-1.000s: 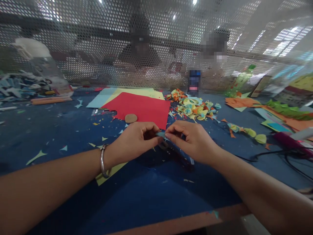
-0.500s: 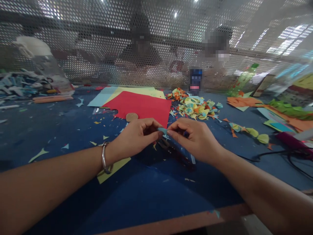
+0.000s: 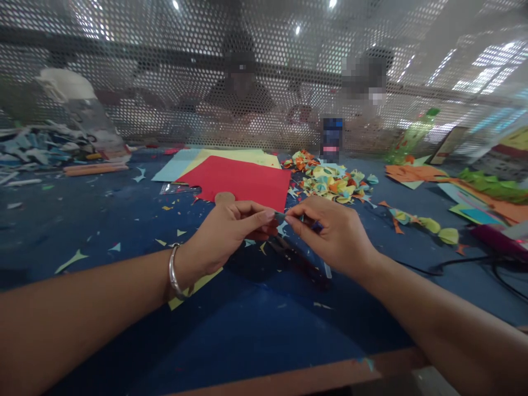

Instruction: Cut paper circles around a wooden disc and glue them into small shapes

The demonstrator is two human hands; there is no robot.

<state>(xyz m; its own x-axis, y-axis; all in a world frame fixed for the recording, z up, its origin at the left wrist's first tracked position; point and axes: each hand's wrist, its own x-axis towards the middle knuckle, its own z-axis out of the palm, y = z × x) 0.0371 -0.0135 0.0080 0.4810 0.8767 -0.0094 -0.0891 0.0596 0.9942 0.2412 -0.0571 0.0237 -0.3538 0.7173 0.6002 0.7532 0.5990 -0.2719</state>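
Your left hand [image 3: 225,234] and right hand [image 3: 334,236] pinch a bluish scrap [image 3: 279,216] between closed fingertips, just in front of the red sheet [image 3: 243,181]; a heap of folded pieces [image 3: 334,184] right of it looks finished, the sheet mostly whole.

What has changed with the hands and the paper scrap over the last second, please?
The left hand and right hand drifted slightly up and rightward together, keeping their pinch on the small blue paper scrap, which now shows less between the fingers. Nothing was let go. The red sheet, the scissors and the pile of cuttings lie as before.
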